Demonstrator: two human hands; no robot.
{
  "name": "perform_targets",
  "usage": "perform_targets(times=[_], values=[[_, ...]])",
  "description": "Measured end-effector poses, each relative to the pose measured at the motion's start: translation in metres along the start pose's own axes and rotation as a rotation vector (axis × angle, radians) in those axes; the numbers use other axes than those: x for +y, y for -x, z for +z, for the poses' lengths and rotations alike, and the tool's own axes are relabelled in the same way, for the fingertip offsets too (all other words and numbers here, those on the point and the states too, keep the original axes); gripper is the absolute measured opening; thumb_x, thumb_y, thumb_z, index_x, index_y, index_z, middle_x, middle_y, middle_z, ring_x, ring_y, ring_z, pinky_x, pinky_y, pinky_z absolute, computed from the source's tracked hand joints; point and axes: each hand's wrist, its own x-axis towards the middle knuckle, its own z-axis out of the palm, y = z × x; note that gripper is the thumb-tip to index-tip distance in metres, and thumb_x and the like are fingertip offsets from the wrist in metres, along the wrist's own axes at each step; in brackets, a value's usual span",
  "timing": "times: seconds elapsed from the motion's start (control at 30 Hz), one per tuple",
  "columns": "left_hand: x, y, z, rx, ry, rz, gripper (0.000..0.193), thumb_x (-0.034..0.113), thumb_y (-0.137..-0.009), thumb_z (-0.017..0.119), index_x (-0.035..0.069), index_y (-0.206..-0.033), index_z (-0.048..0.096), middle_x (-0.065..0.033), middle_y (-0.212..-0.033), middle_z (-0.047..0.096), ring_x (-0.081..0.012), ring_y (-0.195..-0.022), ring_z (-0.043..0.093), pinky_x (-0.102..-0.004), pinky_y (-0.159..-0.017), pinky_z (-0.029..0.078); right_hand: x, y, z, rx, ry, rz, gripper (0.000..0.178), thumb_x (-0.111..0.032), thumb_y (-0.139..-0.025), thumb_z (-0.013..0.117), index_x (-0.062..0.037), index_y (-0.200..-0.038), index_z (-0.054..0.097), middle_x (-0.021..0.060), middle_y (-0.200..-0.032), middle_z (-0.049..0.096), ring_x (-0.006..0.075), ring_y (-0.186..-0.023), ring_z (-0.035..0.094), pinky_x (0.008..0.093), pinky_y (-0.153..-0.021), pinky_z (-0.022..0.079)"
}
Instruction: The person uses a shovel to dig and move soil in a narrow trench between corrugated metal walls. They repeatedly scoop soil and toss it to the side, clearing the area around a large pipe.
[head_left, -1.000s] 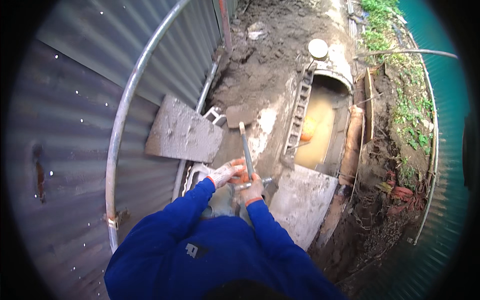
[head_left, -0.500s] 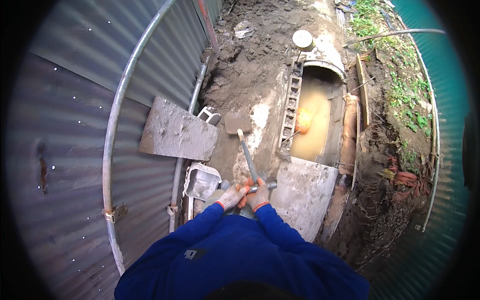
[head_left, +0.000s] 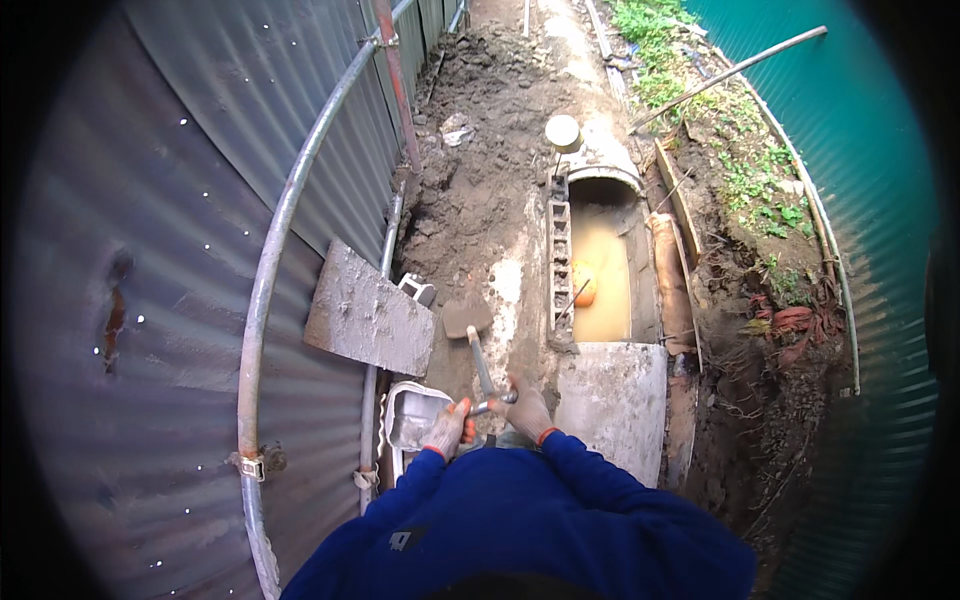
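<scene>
Both my hands wear pale work gloves with orange finger parts. A muddy flat-bladed shovel [head_left: 482,365] points away from me, its blade down on the wet ground. A short grey bar crosses the near end of its shaft, looking like a T-shaped handle. My left hand [head_left: 450,428] closes on the bar's left end. My right hand [head_left: 527,408] is wrapped round the handle near where bar and shaft meet; its fingers are partly hidden. Beside my left hand lies a pale, mud-stained plastic tub [head_left: 412,418].
To the right, an open channel holds muddy water [head_left: 604,270] and an orange ball-like float [head_left: 583,286], edged by hollow blocks [head_left: 559,250]. A concrete slab [head_left: 610,400] covers its near end. Left stand a mud-caked board [head_left: 370,310], a metal pipe [head_left: 262,300] and corrugated sheeting [head_left: 170,300].
The view has shifted, tilting up and leftward. My hands have moved apart along the bar, which now slants, and the shovel blade sits nearer to me.
</scene>
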Motion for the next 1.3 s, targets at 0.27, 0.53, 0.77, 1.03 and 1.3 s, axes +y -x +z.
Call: perform_targets(times=[0.27, 0.53, 0.77, 1.03, 1.3], values=[[-0.001, 0.007, -0.039, -0.059, -0.056, 0.011, 0.035, 0.044, -0.105, 0.059, 0.011, -0.095, 0.054, -0.0017, -0.067, 0.057, -0.0136, -0.048, 0.053, -0.0318, -0.043, 0.047, -0.049, 0.025, 0.017, -0.269, 0.773, -0.208, 0.050, -0.039, -0.080, 0.082, -0.0110, -0.120, 0.072, 0.0182, -0.120, 0.072, 0.0355, -0.117, 0.068, 0.0471, -0.098, 0.054], [0.011, 0.020, -0.067, -0.139, -0.178, 0.151, 0.039, 0.043, -0.100, 0.068, 0.005, -0.104, 0.060, -0.0070, -0.076, 0.066, -0.0150, -0.060, 0.063, -0.0306, -0.053, 0.053, -0.077, 0.039, 0.029, -0.354, 0.619, -0.183, 0.060, -0.033, -0.077, 0.081, -0.0122, -0.131, 0.063, 0.0215, -0.109, 0.075, 0.0398, -0.107, 0.072, 0.0491, -0.090, 0.056], [0.009, 0.009, -0.080, -0.352, -0.258, 0.257, 0.029, 0.020, -0.101, 0.070, 0.003, -0.124, 0.064, -0.0030, -0.100, 0.071, -0.0088, -0.083, 0.063, -0.0233, -0.071, 0.052, -0.072, 0.037, 0.027, -0.306, 0.509, -0.060, 0.060, -0.039, -0.078, 0.078, -0.0138, -0.131, 0.064, 0.0199, -0.112, 0.074, 0.0400, -0.109, 0.071, 0.0504, -0.092, 0.055], [0.008, -0.013, -0.094, -0.406, -0.390, -0.117, 0.024, 0.014, -0.102, 0.067, 0.004, -0.123, 0.064, -0.0040, -0.096, 0.071, -0.0100, -0.082, 0.065, -0.0237, -0.073, 0.054, -0.076, 0.034, 0.024, -0.335, 0.573, -0.094, 0.057, -0.035, -0.077, 0.078, -0.0147, -0.129, 0.066, 0.0187, -0.115, 0.074, 0.0382, -0.111, 0.070, 0.0501, -0.092, 0.055], [0.031, 0.041, -0.080, -0.307, -0.650, 0.327, 0.024, 0.016, -0.100, 0.068, 0.004, -0.121, 0.067, -0.0078, -0.095, 0.073, -0.0164, -0.085, 0.070, -0.0283, -0.077, 0.056, -0.056, 0.041, 0.031, -0.270, 0.534, -0.135, 0.044, -0.027, -0.081, 0.072, -0.0096, -0.121, 0.071, 0.0207, -0.106, 0.076, 0.0385, -0.104, 0.073, 0.0486, -0.089, 0.058]])
